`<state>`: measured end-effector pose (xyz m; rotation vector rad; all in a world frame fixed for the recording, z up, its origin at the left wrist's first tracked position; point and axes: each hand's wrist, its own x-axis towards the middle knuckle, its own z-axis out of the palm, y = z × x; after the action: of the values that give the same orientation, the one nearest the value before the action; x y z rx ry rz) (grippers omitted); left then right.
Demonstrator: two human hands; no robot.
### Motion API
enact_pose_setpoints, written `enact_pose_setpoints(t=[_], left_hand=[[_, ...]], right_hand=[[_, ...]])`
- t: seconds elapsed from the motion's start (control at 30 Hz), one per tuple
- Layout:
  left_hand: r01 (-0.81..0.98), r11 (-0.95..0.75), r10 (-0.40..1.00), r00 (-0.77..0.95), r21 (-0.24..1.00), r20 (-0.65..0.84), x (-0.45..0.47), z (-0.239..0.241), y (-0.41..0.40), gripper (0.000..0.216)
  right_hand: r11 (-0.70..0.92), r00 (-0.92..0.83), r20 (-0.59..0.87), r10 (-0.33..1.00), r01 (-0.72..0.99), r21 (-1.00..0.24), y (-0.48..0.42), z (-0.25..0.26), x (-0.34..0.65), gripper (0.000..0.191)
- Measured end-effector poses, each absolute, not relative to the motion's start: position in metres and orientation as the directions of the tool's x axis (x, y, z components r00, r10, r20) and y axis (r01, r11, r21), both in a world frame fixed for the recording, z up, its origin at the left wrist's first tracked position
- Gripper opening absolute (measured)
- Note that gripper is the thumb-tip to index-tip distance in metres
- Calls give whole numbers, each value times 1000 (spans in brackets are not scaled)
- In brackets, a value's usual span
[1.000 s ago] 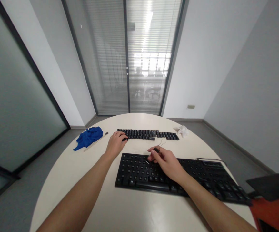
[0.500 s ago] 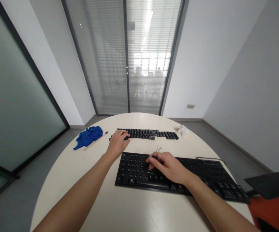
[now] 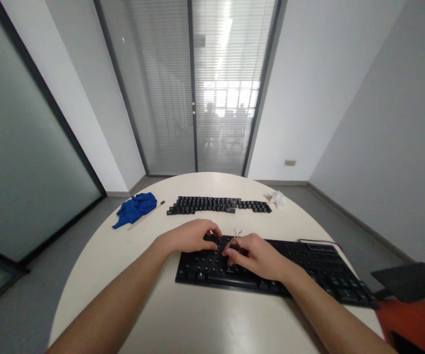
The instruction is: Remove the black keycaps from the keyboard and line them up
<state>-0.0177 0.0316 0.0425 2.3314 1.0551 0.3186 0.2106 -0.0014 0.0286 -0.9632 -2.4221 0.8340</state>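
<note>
A black keyboard (image 3: 230, 282) with most of its keycaps off lies in front of me on the table. My right hand (image 3: 254, 255) is closed around a wire keycap puller (image 3: 237, 232), whose two bent wire ends stick up above the fingers. Its lower end is hidden near the keys. Just left of it, my left hand (image 3: 193, 236) hovers over or rests on the keyboard's upper left part, thumb and fingers apart, with nothing visible in them. Loose black keycaps (image 3: 208, 202) lie in rows beyond the keyboard.
A blue cloth (image 3: 134, 207) and a thin brush (image 3: 146, 215) lie at the table's left. Crumpled white tissue (image 3: 278, 198) sits at the far right. The round white table (image 3: 98, 290) ends near a red chair (image 3: 414, 324) on the right.
My left hand has moved from the loose keycap rows back to the keyboard, close to my right hand. The keycap puller has shifted slightly left and down.
</note>
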Motion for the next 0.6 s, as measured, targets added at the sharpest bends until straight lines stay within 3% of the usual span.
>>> enact_pose_setpoints(t=[0.23,0.6], left_hand=[[642,-567,698,707,517,-112,-15,45,25,43],[628,-643,671,738,438,-73,-12,49,18,44]], right_hand=[[602,-706,130,696,476,-641,-1,30,212,34],[685,-747,181,640,448,-574,2,27,214,27]])
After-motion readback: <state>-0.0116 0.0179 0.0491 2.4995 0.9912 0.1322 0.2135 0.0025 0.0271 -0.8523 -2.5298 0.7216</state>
